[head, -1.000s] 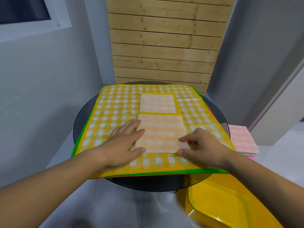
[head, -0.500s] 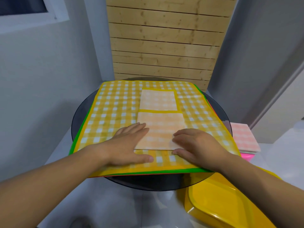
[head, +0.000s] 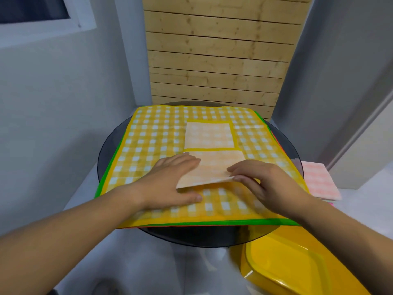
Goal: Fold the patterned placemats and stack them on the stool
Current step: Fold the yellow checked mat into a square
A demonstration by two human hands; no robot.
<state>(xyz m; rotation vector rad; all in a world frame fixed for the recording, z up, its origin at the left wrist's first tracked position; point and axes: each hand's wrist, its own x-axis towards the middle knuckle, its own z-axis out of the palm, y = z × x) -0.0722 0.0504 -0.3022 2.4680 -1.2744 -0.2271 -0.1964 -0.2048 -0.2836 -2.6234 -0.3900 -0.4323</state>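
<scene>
The pale orange folded placemat (head: 212, 167) lies on the near half of the yellow checked placemat (head: 157, 133), long axis running left to right, free edge facing you. Half a second ago your right hand (head: 270, 184) lay over its near-right corner; now that corner is raised, its fingers (head: 242, 167) clamped on the edge, suggesting the next fold or a lift is starting. Your left hand (head: 168, 184) presses the left end flat, fingers straight and together. Behind sits a pale folded square (head: 209, 135) with a yellow border. All rests on the round dark surface (head: 106, 158); folded pink placemats (head: 316, 179) wait to the right.
</scene>
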